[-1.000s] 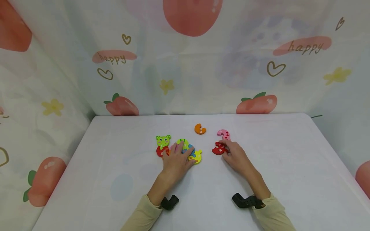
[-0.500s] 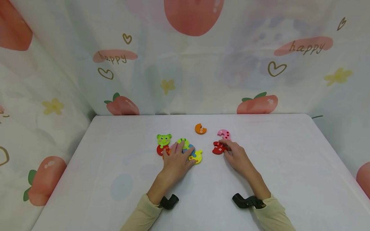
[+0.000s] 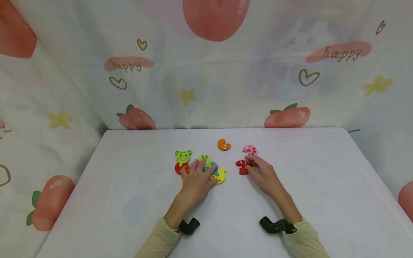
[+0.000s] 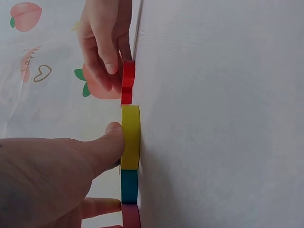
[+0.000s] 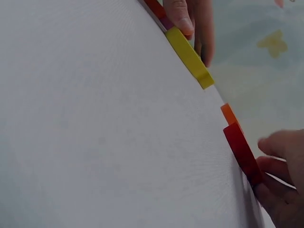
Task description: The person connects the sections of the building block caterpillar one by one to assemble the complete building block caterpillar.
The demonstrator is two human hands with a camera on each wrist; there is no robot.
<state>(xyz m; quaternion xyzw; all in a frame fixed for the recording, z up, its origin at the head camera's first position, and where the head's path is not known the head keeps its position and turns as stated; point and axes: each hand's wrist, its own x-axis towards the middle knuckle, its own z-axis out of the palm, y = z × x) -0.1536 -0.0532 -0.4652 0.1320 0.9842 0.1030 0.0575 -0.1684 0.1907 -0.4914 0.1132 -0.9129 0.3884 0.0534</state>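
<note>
Flat wooden puzzle pieces lie joined in a curved row under my left hand (image 3: 196, 183), which rests on them with spread fingers. A green animal head (image 3: 183, 157) tops a red striped piece at the row's left. Green, blue and yellow (image 3: 220, 176) pieces show past the fingers on the right; the palm hides part of the row. My right hand (image 3: 265, 176) pinches a loose red puzzle piece (image 3: 241, 167) by its right side. In the right wrist view, the red piece (image 5: 243, 153) stands edge-on to the camera, with thumb and fingers at its near end.
Just beyond the right hand lies a pink spotted piece (image 3: 250, 150). An orange piece (image 3: 223, 145) marked 10 sits farther back, apart from the row. The white table (image 3: 129, 233) ends at a printed curtain (image 3: 206, 82) behind.
The red piece has turned under the right hand's fingers, its notch and printed side now facing differently. My left hand stays in place on the row.
</note>
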